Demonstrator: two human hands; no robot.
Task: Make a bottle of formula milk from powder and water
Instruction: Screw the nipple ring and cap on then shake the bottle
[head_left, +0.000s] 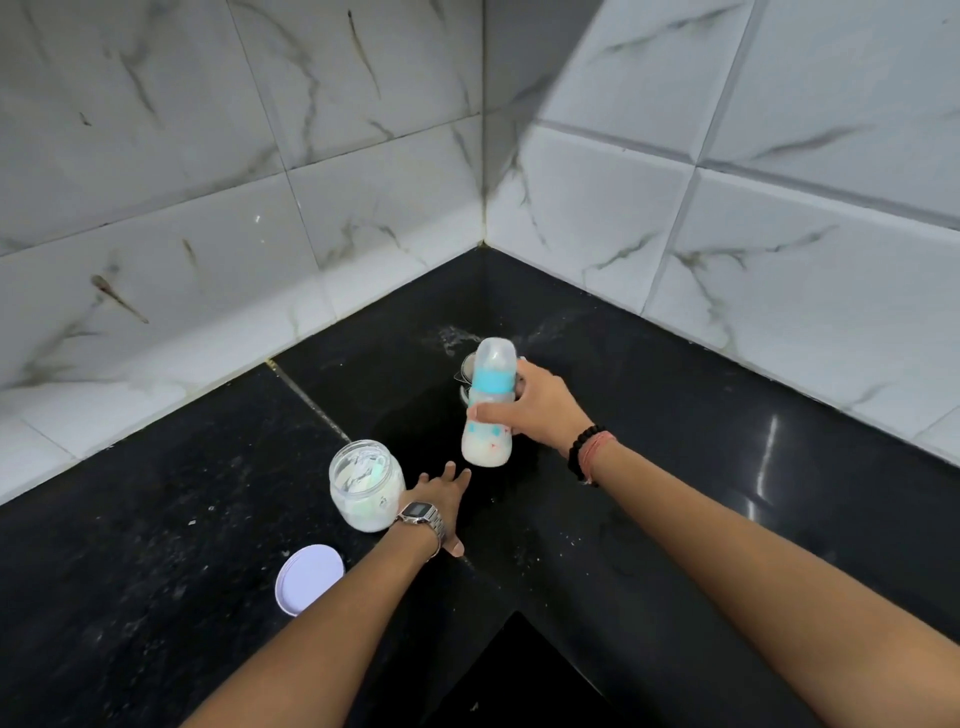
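Forearms are reaching in from the bottom edge of the head view, both stretching over the black desk (156, 519) that is filling the corner between the tiled walls. Nearest of the loose things, at about seven o'clock from the frame's centre, a white lid (310, 578) is lying flat on the desk, off its jar. Just beyond it, at about eleven o'clock from the lid, the glass powder jar (366, 486) is standing open with white powder inside and what looks like a scoop resting in it.

Beside the jar at its three o'clock, the left hand (441, 499) is hovering or resting with fingers spread, its grip wide and holding nothing. Farther up, at one o'clock from that hand, the right hand (535, 410) is wrapping its grip around the baby bottle (488, 402); whether the bottle's base is touching the desk I cannot tell. Its teal collar and clear cap are already on, and milky liquid is filling its lower part. Behind it a small metal vessel (469, 366) is peeking out.

Judging by this, powder and water are already in and the bottle is closed; shaking to mix and putting the lid back on the jar are probably what is remaining.
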